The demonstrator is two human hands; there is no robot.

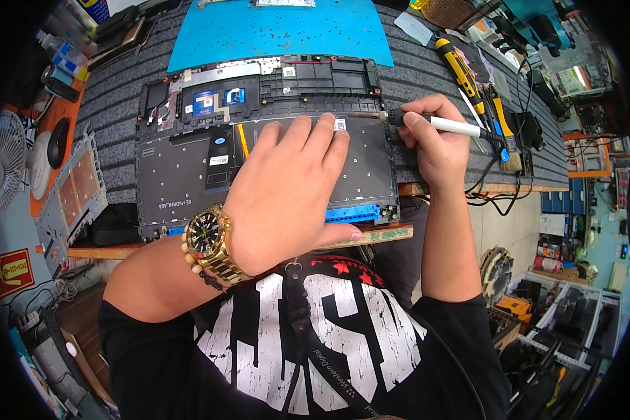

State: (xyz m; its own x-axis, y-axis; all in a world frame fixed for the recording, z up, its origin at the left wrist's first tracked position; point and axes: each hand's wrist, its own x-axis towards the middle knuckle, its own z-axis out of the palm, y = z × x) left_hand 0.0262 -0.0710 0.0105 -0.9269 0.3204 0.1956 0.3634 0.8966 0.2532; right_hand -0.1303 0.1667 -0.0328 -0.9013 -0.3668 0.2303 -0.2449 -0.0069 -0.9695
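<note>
– What do we see from the head camera?

– We see our left hand (287,189) lying flat and spread out on the dark laptop keyboard panel (182,175). It holds nothing. It just presses down on the panel. The panel lies long-ways along the front edge of the desk (119,105).

– And our other hand?

– Our right hand (434,143) is closed tight around a white soldering iron (455,127). The iron lies sideways. Its tip (371,115) points left, to the top right corner of the panel. The tip is just past our left fingertips (329,126), very near them.

– Which hand is nearer that corner?

– The right one, we think. The left one covers the middle.

– Anything else?

– A blue mat (280,31) lies at the back of the desk. A yellow screwdriver (458,66) lies near the right edge.
</note>
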